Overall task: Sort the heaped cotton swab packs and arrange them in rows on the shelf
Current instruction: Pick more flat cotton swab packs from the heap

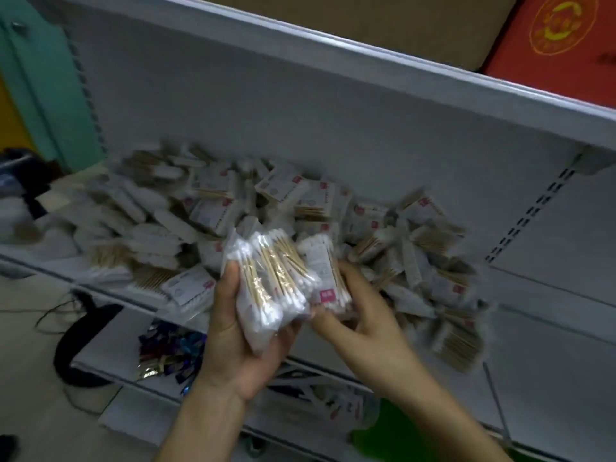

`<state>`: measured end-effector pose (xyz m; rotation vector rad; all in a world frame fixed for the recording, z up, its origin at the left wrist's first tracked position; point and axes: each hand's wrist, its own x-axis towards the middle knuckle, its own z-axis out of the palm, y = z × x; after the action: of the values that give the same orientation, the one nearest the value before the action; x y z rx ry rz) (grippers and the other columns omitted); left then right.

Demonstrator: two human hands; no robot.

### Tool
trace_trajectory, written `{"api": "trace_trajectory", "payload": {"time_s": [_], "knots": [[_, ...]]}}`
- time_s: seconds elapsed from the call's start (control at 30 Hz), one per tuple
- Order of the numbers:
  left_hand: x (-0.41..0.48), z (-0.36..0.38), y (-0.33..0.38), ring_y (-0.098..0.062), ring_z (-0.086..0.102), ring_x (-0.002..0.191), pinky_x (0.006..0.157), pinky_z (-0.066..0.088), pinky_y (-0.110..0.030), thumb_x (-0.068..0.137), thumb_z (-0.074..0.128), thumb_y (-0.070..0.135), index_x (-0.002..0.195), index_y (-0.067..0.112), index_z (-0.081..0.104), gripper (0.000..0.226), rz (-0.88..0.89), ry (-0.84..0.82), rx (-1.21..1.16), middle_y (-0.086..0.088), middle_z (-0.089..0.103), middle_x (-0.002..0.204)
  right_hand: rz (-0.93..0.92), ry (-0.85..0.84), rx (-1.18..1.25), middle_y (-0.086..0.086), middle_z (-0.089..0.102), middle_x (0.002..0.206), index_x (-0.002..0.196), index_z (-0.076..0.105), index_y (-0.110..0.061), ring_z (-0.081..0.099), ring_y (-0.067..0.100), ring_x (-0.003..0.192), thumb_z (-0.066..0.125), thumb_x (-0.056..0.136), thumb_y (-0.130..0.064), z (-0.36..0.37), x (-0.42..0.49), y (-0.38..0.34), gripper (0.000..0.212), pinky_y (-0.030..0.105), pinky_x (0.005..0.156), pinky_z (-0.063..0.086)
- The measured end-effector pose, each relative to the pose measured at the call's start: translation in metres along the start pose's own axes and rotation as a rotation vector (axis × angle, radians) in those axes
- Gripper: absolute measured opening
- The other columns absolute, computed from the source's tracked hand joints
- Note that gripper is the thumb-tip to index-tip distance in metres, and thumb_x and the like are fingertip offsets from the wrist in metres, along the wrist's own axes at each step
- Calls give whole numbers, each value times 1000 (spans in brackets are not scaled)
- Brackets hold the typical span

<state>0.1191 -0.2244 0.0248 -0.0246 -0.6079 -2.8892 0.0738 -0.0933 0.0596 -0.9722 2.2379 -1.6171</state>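
Head: shelf [40,266], apparently heaped swab packs [300,201]

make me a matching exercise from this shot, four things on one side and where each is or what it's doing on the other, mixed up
1 left hand
2 right hand
3 red box
4 heap of swab packs

a on the upper shelf
b grips a bunch of clear packs
c lies on the middle shelf
d holds a pack with a pink label

Pairs: 1-b, 2-d, 3-a, 4-c
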Motion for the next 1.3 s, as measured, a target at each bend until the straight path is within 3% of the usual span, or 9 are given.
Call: {"api": "trace_trajectory", "payload": {"time_s": [0.13,0.27,0.6,0.7,0.8,0.93,1.03,1.17,1.3], "knots": [[-28,-4,2,-22,69,95,78,58,-38,43,93,43,103,15,75,68,-5,107,-90,-7,71,105,163,79,60,-18,68,94,107,54,-34,65,1,82,68,85,-12,-4,-23,4,34,17,67,51],[-38,-14,-7,-31,51,128,107,39,-47,50,92,44,136,16,54,98,-14,192,-97,-14,53,139,218,253,128,-5,70,84,91,61,-23,66,6,74,66,84,-8,-22,-59,9,17,12,60,50],[-100,-24,-36,-25,67,100,72,59,-39,47,92,44,115,19,70,76,-1,205,-75,-8,67,117,291,162,187,16,65,96,96,62,-6,63,31,91,56,88,0,-37,-114,19,11,34,71,55],[-111,-20,-35,-28,65,109,85,56,-45,49,91,45,118,17,69,78,-2,149,-29,-10,66,119,304,87,161,24,62,96,96,60,-5,61,39,92,55,88,-5,-39,-122,17,9,47,78,54],[-118,-10,-36,-29,54,125,108,38,-46,58,87,45,128,16,62,79,-90,3,99,-15,59,130,266,20,103,10,70,87,92,68,-15,66,29,84,56,89,-10,-42,-129,11,13,31,69,54],[-126,3,-48,-27,66,105,83,56,-37,48,93,42,110,14,74,71,-218,-36,357,-15,69,114,281,-152,101,13,69,89,89,72,-16,65,26,81,61,87,-12,-40,-124,-3,12,28,70,49],[-128,11,-51,-21,68,100,79,56,-32,56,89,43,109,17,74,61,-176,-92,372,-9,71,108,283,-2,160,-2,71,84,91,70,-22,65,3,77,65,87,-22,-33,-104,-11,6,12,63,47],[-125,15,-48,-23,64,109,86,55,-35,64,83,47,126,18,63,72,-14,1,317,-10,66,121,227,231,306,-6,70,97,107,65,-22,66,8,89,56,86,-49,-7,-101,-15,36,18,71,54],[-121,22,-50,-14,67,105,80,52,-20,73,72,44,117,19,63,52,75,54,844,0,71,112,130,80,450,-7,59,124,142,33,-25,59,3,112,55,81,-65,30,-115,-5,75,24,92,50]]}}
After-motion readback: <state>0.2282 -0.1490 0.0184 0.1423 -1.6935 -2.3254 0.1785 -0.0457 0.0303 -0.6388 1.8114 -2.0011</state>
